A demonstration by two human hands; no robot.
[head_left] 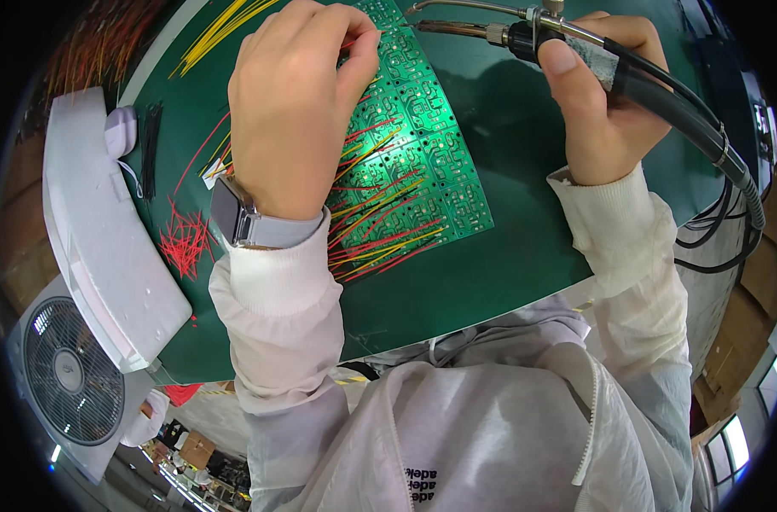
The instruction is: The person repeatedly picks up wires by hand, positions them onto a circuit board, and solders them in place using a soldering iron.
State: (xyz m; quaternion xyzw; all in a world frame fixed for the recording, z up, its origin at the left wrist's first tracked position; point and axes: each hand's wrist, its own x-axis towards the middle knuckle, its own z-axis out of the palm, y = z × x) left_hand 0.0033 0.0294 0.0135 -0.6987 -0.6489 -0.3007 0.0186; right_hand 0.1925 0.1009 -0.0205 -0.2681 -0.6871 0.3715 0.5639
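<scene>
My left hand is bent over the far left part of a green circuit board panel. Its thumb and fingertips are pinched on a thin red wire, mostly hidden by the fingers. Several red and yellow wires stick out leftward from the nearer part of the panel, some passing under my left wrist. My right hand is wrapped round a soldering iron with a thin metal tube clamped along it. The iron's tip points left, close to the panel's far edge, and whether it touches I cannot tell.
Loose yellow wires, black wires and a heap of short red wires lie on the green mat. A long white foam block borders the left edge, with a fan beyond. Black cables trail down at right.
</scene>
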